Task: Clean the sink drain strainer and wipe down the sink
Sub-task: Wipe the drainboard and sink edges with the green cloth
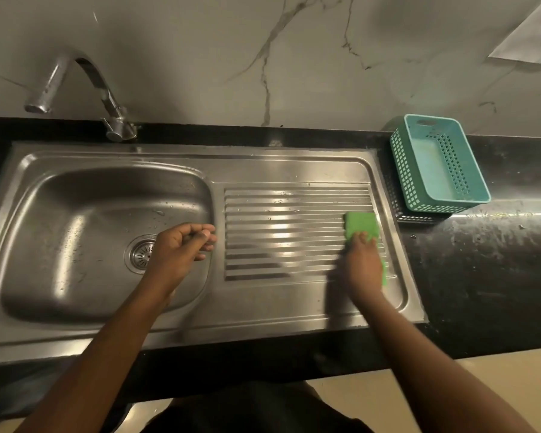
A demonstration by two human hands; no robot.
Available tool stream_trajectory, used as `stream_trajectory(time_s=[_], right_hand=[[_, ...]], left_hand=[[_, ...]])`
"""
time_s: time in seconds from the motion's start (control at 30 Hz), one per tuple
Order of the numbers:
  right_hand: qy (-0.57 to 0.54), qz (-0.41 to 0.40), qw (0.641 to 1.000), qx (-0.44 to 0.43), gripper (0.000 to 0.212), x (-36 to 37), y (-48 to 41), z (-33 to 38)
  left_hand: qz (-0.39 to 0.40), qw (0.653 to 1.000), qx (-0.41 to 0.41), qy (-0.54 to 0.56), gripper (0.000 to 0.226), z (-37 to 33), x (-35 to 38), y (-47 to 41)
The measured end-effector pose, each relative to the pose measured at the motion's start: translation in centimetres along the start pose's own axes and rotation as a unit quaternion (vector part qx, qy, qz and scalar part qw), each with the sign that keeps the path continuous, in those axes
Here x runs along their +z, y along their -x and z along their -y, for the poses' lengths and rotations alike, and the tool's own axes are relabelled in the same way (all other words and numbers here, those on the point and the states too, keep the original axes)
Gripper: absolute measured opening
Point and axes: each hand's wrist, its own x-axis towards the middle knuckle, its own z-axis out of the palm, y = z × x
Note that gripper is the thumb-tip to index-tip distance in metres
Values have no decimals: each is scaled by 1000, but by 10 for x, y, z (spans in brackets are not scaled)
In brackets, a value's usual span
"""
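A stainless steel sink (pixel 75 195) lies in a black counter, with its basin on the left and a ribbed drainboard (pixel 281 232) on the right. The round drain strainer (pixel 141 253) sits in the basin floor, partly hidden by my left hand (pixel 181 248). That hand hovers over the basin's right edge with its fingers loosely curled and holds nothing. My right hand (pixel 364 264) presses a green scrub pad (pixel 361 225) onto the right end of the drainboard, fingers on top of it. The hand is blurred.
A chrome tap (pixel 78 89) arches over the basin from the back ledge. A teal plastic basket (pixel 441 164) stands on the black counter (pixel 481 260) just right of the sink, stacked on a dark one. A marble wall rises behind. Water drops dot the steel.
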Motion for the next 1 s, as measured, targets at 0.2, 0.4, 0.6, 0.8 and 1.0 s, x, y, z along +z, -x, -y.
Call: stream_trajectory(time_s=[0.2,0.4,0.6,0.8,1.0], right_hand=[[-48,87,967,-234,72,52,79,140],[-31,125,910,-395,61,52,70,160],[-17,16,984,-176,64,9,-1,18],[-8,14,1000,-10,44,-9,-46,4],[-52,70,978,-188,63,48,39,168]], left_hand=[[14,1000,2,5,17,-5,7,-2],[17,1000,20,-2,20,-15,9,-5],[15,1000,14,-4,17,-9,-2,-2],[5,1000,-5,1,17,-2,-5,1],[-2,1000,-4,4,17,-6,-1,1]])
